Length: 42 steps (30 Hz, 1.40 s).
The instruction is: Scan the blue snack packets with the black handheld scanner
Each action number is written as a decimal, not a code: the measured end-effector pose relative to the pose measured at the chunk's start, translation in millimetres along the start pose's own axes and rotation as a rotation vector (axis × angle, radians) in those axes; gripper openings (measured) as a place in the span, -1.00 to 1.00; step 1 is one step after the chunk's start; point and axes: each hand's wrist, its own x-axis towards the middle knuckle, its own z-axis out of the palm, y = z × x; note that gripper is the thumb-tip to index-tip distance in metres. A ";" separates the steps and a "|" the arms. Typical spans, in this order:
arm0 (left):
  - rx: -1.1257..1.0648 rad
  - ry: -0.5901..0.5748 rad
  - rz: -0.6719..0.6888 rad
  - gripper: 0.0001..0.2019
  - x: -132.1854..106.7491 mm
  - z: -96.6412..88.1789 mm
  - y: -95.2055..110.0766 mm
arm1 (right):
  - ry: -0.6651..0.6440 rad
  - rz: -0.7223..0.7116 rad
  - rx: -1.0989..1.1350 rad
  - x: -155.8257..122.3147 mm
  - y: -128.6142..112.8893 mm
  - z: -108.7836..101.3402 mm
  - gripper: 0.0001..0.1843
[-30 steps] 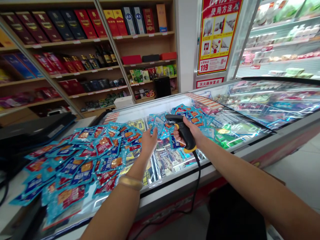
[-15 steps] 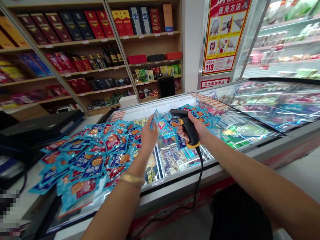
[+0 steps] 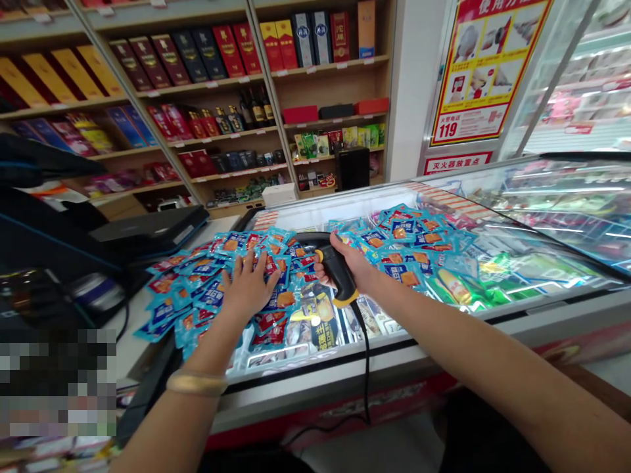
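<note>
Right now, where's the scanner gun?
In the head view, the right hand holds the scanner gun above blue snack packets, right of the left hand.

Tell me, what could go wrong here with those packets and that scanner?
The blue snack packets under the left hand lie loosely heaped, so they might slide off the glass freezer lid. The barcode scanner in the right hand trails a hanging cord, which could snag.
</note>
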 end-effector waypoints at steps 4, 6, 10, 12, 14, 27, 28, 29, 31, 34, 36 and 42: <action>-0.008 0.012 0.009 -0.35 -1.0 1.8 1.4 | 0.043 0.002 -0.016 -2.8 0.9 -1.8 -0.50; -0.044 0.100 0.017 -0.35 1.8 -2.0 9.0 | 0.025 -0.022 -0.024 -7.4 -6.0 -2.6 -0.48; -0.175 0.239 0.147 -0.40 6.5 -5.6 45.5 | -0.039 -0.116 -0.045 -26.7 -29.4 -7.9 -0.42; -0.268 0.221 0.264 -0.40 6.5 -3.5 74.1 | -0.029 -0.167 -0.054 -42.2 -43.8 -14.9 -0.40; -0.357 0.167 0.404 -0.40 4.1 0.0 106.5 | 0.009 -0.218 -0.063 -60.3 -58.6 -25.6 -0.39; -0.510 -0.085 0.891 -0.34 -7.2 31.4 202.3 | 0.170 -0.381 0.035 -125.9 -87.6 -92.0 -0.37; -0.546 -0.075 0.876 -0.35 -7.8 31.2 199.5 | 0.160 -0.389 0.035 -125.6 -87.0 -91.1 -0.37; -0.598 -0.068 0.848 -0.36 -8.4 30.4 196.6 | 0.148 -0.395 0.031 -125.3 -86.7 -90.1 -0.36; -0.775 -0.076 0.724 -0.42 -8.8 28.4 191.6 | 0.134 -0.406 0.017 -125.3 -86.8 -88.4 -0.37; -1.261 -0.205 0.355 -0.51 -5.7 26.1 187.4 | 0.147 -0.415 -0.010 -126.9 -86.9 -87.6 -0.38; -1.608 -0.346 0.071 -0.50 -2.0 25.4 186.2 | 0.160 -0.408 -0.035 -127.8 -85.3 -87.0 -0.38; -1.960 -0.513 -0.256 -0.59 2.6 22.8 186.6 | 0.172 -0.277 -0.110 -124.0 -71.9 -81.5 -0.42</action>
